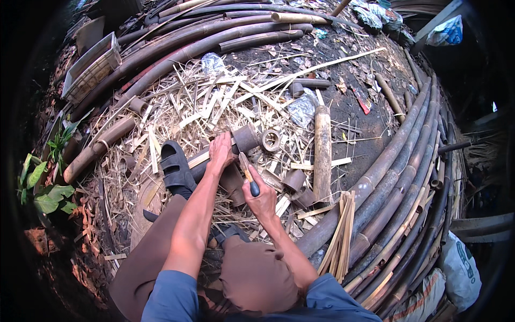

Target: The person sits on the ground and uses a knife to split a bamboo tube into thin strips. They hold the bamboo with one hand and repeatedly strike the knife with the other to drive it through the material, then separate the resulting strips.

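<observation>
My left hand [221, 151] is closed on a thick brown bamboo pole [245, 138] and presses it down, just left of its end. My right hand [261, 197] grips a hand saw [252, 181] by its wooden handle with a dark butt. The saw's blade is seen nearly edge-on and meets the bamboo close beside my left fingers; its teeth cannot be made out. Beside the pole's end lies a short bamboo ring [270, 140]. Other short cut sections [294, 180] lie to the right of my right hand. My sandalled left foot [177, 167] rests by the pole.
Pale bamboo strips and shavings [209, 102] cover the ground ahead. Long bamboo poles [397, 172] curve along the right, and more poles [198, 48] lie at the back. A bundle of split strips [339, 236] leans near my right arm. At far left stands a plastic crate [91, 70].
</observation>
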